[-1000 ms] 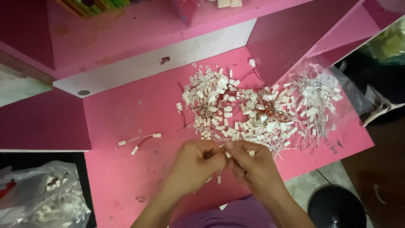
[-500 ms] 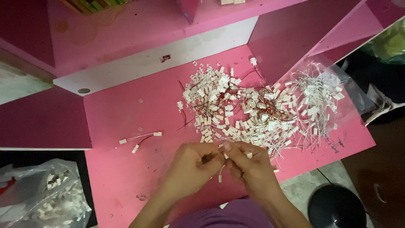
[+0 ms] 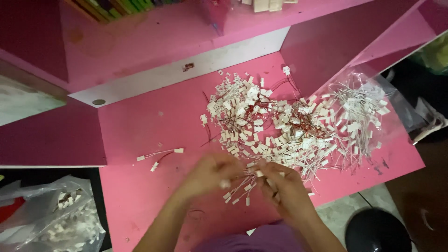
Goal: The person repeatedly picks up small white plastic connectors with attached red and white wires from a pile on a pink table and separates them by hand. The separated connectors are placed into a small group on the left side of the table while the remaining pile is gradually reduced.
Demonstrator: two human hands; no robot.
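My left hand (image 3: 212,175) and my right hand (image 3: 282,189) meet over the near edge of a pink desk (image 3: 154,121). Between them they pinch a small bundle of thin wires with white plastic connectors (image 3: 240,189), whose ends hang toward me. Both hands are blurred by motion. Just beyond my fingers spreads a big heap of the same white connectors with red and white wires (image 3: 275,123). To the left lie two finished-looking wire pieces with white ends (image 3: 158,156), apart from the heap.
A clear plastic bag (image 3: 368,107) with more wired connectors lies at the desk's right side. Another clear bag of white parts (image 3: 56,224) sits low at the left. A pink shelf with books (image 3: 126,28) rises behind. A black round stool (image 3: 378,231) stands lower right.
My hands have shifted slightly and pulled a little apart, the left one blurring as it moves; the wire bundle now fans out between them. The view tilted a bit.
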